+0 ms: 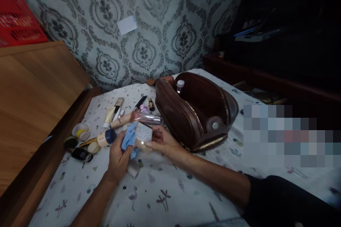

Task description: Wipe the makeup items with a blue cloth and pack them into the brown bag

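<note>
Between my hands is a square compact (144, 134) with a silvery glitter face and a gold-coloured rim. My right hand (166, 145) grips its right side, thumb in front. A crumpled blue cloth (129, 137) is bunched in my left hand (118, 154), against the compact's left edge. Behind them lie a pinkish tube (145, 117), a cream tube (109, 115) and a small dark bottle (151, 104). To the left are a bottle with a navy cap (109, 136), a black bottle (82, 154) and a small round jar (93, 148).
An unzipped brown leather bag (183, 120) stands right of my hands, a white-capped bottle (180, 86) inside it. A patterned sheet (160, 202) covers the surface. Wooden furniture (34, 88) with a red basket (20, 17) borders the left; patterned wallpaper (144, 53) is behind.
</note>
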`<state>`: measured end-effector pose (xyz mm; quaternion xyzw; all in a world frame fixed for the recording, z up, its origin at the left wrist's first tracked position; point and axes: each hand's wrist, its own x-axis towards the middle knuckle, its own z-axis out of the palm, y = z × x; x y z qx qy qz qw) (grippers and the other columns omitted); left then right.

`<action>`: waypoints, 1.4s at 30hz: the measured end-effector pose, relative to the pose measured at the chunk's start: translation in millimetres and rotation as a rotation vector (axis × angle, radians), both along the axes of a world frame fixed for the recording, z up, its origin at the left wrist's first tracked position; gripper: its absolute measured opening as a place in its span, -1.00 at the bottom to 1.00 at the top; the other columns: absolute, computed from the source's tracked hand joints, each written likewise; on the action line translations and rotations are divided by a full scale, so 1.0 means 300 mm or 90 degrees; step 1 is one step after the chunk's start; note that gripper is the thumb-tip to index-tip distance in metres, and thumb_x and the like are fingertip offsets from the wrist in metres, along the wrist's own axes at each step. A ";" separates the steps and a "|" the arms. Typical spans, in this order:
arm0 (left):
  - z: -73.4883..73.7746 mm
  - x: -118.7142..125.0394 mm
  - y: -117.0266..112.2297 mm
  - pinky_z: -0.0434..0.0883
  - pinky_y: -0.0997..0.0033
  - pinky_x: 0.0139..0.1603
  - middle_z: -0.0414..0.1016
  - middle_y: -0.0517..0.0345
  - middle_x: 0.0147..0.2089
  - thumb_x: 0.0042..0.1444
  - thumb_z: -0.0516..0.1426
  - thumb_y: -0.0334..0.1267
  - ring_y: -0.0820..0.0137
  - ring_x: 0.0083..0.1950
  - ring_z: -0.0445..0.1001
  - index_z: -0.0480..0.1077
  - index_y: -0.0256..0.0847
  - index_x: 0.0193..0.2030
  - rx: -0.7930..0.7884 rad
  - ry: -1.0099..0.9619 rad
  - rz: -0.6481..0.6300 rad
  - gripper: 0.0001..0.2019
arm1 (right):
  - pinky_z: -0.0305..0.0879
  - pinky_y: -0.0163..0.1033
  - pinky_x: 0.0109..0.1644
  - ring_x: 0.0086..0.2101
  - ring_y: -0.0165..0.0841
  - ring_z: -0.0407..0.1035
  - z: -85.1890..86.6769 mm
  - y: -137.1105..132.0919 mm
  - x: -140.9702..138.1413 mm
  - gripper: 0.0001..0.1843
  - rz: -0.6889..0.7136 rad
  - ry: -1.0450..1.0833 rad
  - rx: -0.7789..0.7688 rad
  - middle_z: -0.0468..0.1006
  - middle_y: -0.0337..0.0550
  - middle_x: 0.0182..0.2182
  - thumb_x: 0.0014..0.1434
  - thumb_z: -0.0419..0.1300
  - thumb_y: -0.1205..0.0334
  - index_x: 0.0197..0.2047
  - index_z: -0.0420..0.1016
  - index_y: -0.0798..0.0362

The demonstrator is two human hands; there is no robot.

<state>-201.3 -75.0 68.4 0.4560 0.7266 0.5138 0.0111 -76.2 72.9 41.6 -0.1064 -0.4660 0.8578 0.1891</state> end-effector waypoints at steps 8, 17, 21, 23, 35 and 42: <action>-0.007 -0.003 0.009 0.43 0.45 -0.21 0.54 0.19 -0.24 0.21 0.16 -0.16 0.38 -0.27 0.48 0.45 -0.22 -0.02 0.024 -0.048 0.014 -0.74 | 0.35 -0.20 -0.19 -0.25 -0.35 0.39 0.008 -0.003 0.002 -0.23 0.000 -0.015 0.105 0.42 -0.23 -0.20 -0.23 0.56 -0.04 -0.07 0.23 -0.05; -0.008 0.009 0.000 0.40 0.48 -0.25 0.48 0.25 -0.30 0.18 0.19 -0.22 0.41 -0.31 0.45 0.45 -0.17 -0.08 0.044 0.015 -0.028 -0.82 | 0.39 -0.12 -0.06 -0.08 -0.27 0.38 0.019 -0.015 0.017 -0.15 0.031 0.008 0.180 0.40 -0.15 -0.08 -0.16 0.52 0.02 0.06 0.11 -0.07; -0.009 0.025 -0.004 0.39 0.48 -0.28 0.47 0.26 -0.30 0.20 0.18 -0.22 0.43 -0.34 0.42 0.43 -0.15 -0.04 0.062 -0.016 -0.014 -0.80 | 0.40 -0.08 0.01 -0.06 -0.26 0.40 0.041 -0.015 0.027 -0.21 0.043 -0.018 0.204 0.40 -0.11 -0.03 -0.14 0.52 0.08 0.04 0.15 -0.04; -0.007 0.032 -0.005 0.41 0.44 -0.24 0.48 0.22 -0.25 0.22 0.17 -0.18 0.39 -0.29 0.43 0.42 -0.14 0.01 0.060 -0.028 -0.014 -0.76 | 0.39 -0.07 0.05 -0.05 -0.26 0.41 0.044 -0.014 0.027 -0.22 0.049 -0.017 0.195 0.40 -0.10 0.00 -0.13 0.52 0.06 0.06 0.19 -0.03; 0.002 0.062 0.019 0.40 0.31 0.05 0.39 0.03 0.00 0.41 -0.05 -0.28 0.30 0.01 0.42 0.34 -0.10 0.27 0.029 0.211 -0.031 -0.64 | 0.35 -0.21 -0.04 -0.05 -0.29 0.42 0.043 -0.023 0.027 -0.39 0.142 0.062 -0.051 0.54 -0.13 0.00 -0.03 0.48 -0.04 0.06 0.48 -0.05; 0.026 0.064 0.010 0.41 0.32 0.06 0.32 0.00 0.06 0.34 0.00 -0.39 0.30 0.06 0.40 0.30 -0.07 0.32 0.004 0.350 -0.100 -0.56 | 0.33 -0.19 0.01 -0.11 -0.32 0.45 0.059 0.000 0.034 -0.51 0.214 0.072 -0.183 0.60 -0.14 -0.12 0.11 0.36 -0.14 -0.02 0.52 0.00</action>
